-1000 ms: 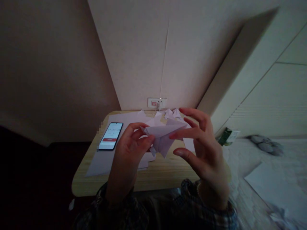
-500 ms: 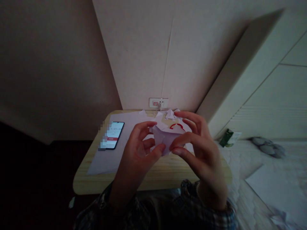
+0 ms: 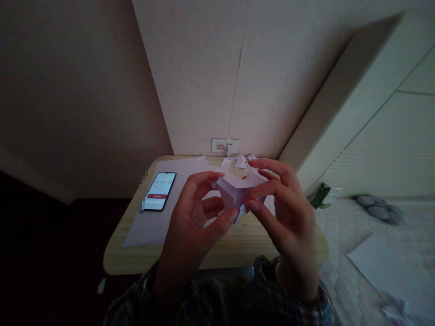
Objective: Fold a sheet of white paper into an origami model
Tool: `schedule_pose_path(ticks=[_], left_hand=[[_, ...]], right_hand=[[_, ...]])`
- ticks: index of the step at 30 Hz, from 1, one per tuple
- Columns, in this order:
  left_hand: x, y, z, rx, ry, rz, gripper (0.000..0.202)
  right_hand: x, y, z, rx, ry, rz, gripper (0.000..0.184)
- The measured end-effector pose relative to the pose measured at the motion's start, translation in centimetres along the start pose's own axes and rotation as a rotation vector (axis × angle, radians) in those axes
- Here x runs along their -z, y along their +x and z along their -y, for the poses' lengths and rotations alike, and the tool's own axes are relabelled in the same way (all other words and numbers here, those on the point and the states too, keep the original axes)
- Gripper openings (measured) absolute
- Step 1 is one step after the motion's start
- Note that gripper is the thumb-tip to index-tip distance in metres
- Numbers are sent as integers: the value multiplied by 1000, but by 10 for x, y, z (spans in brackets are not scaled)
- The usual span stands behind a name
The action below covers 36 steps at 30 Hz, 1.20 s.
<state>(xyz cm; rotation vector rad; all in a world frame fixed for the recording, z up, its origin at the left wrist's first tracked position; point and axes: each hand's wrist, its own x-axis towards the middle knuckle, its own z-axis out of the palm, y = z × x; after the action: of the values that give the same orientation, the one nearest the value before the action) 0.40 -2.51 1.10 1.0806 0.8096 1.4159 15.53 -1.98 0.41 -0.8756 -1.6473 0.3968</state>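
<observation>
A folded piece of white paper is held up between both hands, above the near half of a small wooden table. My left hand pinches its left side, thumb at the lower front edge and fingers around the back. My right hand grips the right side between thumb and index finger, its other fingers reaching over the far side. The paper is bent into an open, pocket-like shape with a pointed flap at the bottom. A bit of red shows behind its upper edge.
A phone with a timer on its screen lies on white paper at the table's left. Small folded paper pieces sit by the wall, under a socket. On the bed at right are a paper sheet, a green box and a grey object.
The paper's front has opened into a deeper fold, and a pointed flap now shows below. My right thumb and index finger have shifted slightly. Less of the red mark is visible.
</observation>
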Motion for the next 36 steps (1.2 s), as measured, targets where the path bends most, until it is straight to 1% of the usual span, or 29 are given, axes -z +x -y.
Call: schedule_pose_path(ticks=[7, 14, 18, 21, 24, 29, 36], left_hand=[[-1, 0, -4, 23, -37, -14, 44], [-1, 0, -1, -8, -68, -18, 41], [0, 0, -2, 15, -77, 13, 44], [2, 1, -2, 25, -83, 21, 41], [2, 2, -1, 9, -66, 22, 39], [1, 3, 1, -10, -47, -7, 34], [-2, 1, 0, -26, 24, -38, 39]], right_hand=[[-1, 0, 3, 16, -51, -17, 11], [-2, -1, 5, 16, -39, -21, 11], [-1, -1, 6, -1, -6, 17, 9], [1, 0, 5, -1, -2, 34, 10], [1, 1, 4, 9, -22, 37, 11], [0, 2, 1, 17, -52, 44, 12], [-1, 4, 0, 36, -82, 41, 13]])
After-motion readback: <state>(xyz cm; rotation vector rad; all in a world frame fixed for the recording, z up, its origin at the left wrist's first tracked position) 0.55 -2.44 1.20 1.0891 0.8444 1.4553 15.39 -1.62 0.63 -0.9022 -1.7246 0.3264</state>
